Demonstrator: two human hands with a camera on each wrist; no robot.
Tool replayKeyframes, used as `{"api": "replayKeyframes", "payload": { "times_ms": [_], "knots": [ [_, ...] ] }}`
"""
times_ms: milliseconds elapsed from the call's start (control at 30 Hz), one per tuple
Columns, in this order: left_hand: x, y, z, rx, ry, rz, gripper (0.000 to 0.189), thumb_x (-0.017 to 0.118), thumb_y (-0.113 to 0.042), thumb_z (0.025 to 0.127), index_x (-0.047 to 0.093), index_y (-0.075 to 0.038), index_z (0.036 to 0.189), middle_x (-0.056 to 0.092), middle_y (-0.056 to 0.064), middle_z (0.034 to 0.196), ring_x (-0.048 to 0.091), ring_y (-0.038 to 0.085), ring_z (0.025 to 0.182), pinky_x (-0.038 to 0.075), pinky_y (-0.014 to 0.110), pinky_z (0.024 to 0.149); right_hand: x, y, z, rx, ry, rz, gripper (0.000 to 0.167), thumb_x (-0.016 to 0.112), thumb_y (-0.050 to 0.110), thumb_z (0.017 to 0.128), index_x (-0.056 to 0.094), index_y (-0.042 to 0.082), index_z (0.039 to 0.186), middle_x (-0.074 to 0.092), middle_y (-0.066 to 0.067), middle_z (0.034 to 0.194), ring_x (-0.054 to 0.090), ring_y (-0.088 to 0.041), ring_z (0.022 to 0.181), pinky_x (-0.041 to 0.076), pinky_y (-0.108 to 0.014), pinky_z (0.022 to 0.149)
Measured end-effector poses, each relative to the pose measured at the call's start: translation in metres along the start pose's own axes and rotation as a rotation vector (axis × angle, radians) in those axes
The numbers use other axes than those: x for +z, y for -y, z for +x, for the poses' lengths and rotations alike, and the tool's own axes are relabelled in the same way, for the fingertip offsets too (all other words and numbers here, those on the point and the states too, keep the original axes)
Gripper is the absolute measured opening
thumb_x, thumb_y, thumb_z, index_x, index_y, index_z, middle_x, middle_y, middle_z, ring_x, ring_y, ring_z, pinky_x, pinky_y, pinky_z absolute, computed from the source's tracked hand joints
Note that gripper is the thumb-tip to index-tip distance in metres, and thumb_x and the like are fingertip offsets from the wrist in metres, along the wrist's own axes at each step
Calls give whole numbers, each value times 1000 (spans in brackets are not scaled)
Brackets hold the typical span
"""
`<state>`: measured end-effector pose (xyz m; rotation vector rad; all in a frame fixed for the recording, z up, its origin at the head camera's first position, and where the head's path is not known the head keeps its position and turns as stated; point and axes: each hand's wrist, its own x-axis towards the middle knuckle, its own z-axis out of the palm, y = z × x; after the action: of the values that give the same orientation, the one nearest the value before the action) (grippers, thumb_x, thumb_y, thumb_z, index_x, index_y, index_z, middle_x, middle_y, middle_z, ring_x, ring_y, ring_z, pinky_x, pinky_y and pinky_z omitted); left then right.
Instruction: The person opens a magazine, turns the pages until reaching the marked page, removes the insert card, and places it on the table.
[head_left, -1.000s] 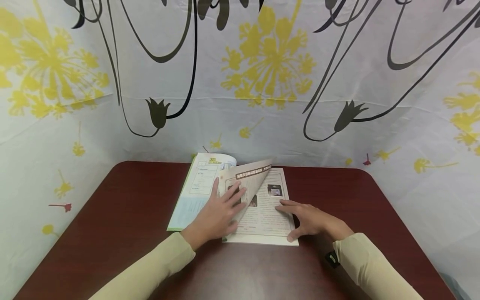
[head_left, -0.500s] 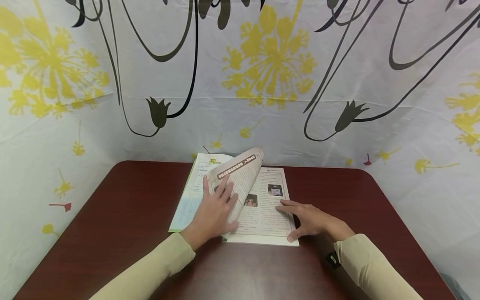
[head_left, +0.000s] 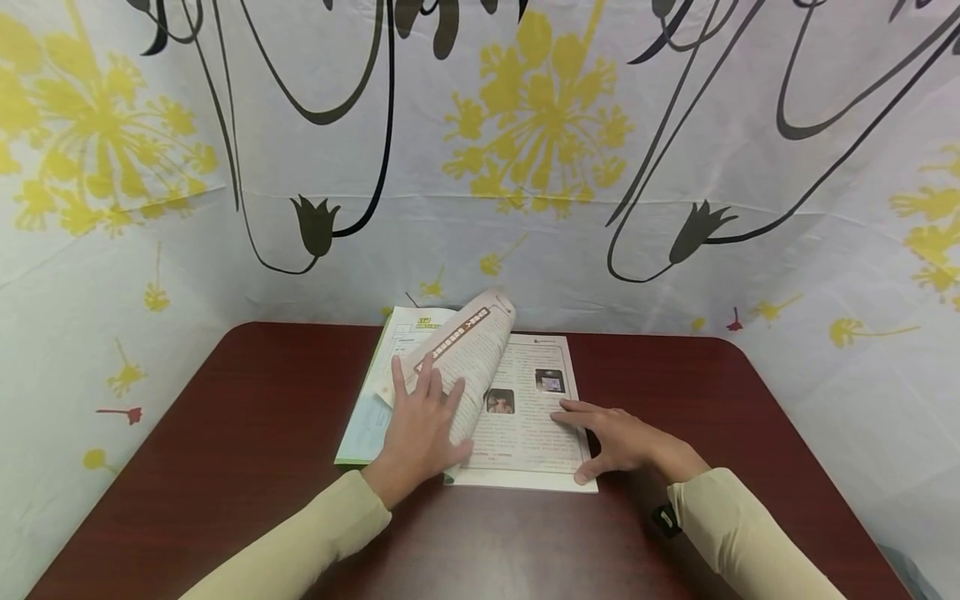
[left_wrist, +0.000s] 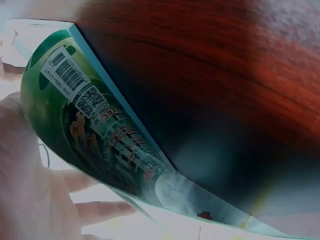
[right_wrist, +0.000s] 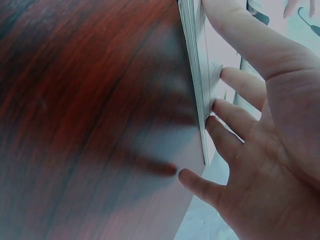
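Note:
An open magazine lies on the table, its right-hand page (head_left: pixel 536 425) flat, with text and small photos. A loose leaf (head_left: pixel 483 350) bends leftward over the light blue and white left-hand page (head_left: pixel 363 425). My left hand (head_left: pixel 420 429) rests on this leaf, fingers spread and pointing away. In the left wrist view, the magazine's green cover (left_wrist: pixel 100 135), with a barcode and QR code, bows up from the table. My right hand (head_left: pixel 618 437) touches the right-hand page with its fingertips, the thumb at the lower right corner. The right wrist view shows the page edges (right_wrist: pixel 192 65) beside its fingers.
The dark red wooden table (head_left: pixel 225 450) extends to both sides and in front of the magazine. A white cloth (head_left: pixel 465 233) printed with flowers hangs behind and at the sides. A black device (head_left: pixel 665 520) sits at the right cuff.
My left hand has moved slightly left, pushing the leaf leftward over the left-hand page. More of the right-hand page and its photo now shows. My right hand has stayed in place.

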<state>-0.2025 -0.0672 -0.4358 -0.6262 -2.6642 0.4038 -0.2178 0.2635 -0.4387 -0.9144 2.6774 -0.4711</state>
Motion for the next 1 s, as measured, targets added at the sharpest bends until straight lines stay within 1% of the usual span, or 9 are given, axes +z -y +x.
{"api": "replayKeyframes", "payload": {
  "times_ms": [100,200,300,367,467,567,800,933,1000],
  "knots": [
    [0,0,-1,-3,23,-4,86,54,-71,78,51,-19,146,50,22,143,31,42,143,11,74,108,0,1,0,-2,-2,3,95,84,51,70,47,10,148,36,-21,155,41,-44,137,39,-62,101],
    [0,0,-1,11,34,-14,84,56,-66,80,47,-19,149,43,20,151,28,41,145,11,73,109,0,2,0,5,0,9,95,85,50,70,48,9,148,37,-21,155,40,-44,137,39,-62,101],
    [-1,-1,0,41,36,-29,79,58,-59,82,45,-20,150,39,18,154,26,38,146,13,73,109,-1,3,0,12,4,8,95,85,50,70,48,9,148,36,-21,155,40,-44,137,39,-62,101],
    [-1,-1,0,65,41,-43,75,59,-55,83,47,-21,149,39,16,155,27,37,146,16,72,108,-1,3,0,13,8,10,95,85,50,71,47,9,148,36,-21,156,40,-44,137,39,-62,101],
    [-1,0,-1,99,74,-73,70,57,-52,87,48,-21,149,39,13,156,29,36,146,20,70,109,0,3,0,14,12,9,95,84,50,71,47,9,149,36,-21,156,40,-44,137,39,-62,101],
    [2,2,-1,119,107,-129,67,55,-50,89,48,-21,149,37,12,157,28,35,146,22,68,110,0,3,0,16,16,12,96,84,51,71,47,10,149,35,-20,156,40,-44,137,38,-63,101],
    [8,8,1,123,147,-287,58,53,-40,92,52,-17,145,36,10,158,25,34,148,23,68,109,-1,2,1,15,8,3,95,84,50,70,47,10,149,36,-20,156,40,-43,138,38,-62,101],
    [9,9,1,114,171,-327,55,50,-39,93,54,-16,143,37,10,158,26,34,148,26,68,108,-1,3,0,24,15,6,95,85,50,71,47,10,149,35,-20,156,39,-43,138,39,-61,102],
    [9,8,1,102,186,-348,54,49,-41,95,55,-16,142,36,9,158,27,34,147,27,68,107,-2,3,1,26,20,7,95,85,50,71,47,11,149,35,-20,156,39,-43,139,38,-62,102]
  ]
}}
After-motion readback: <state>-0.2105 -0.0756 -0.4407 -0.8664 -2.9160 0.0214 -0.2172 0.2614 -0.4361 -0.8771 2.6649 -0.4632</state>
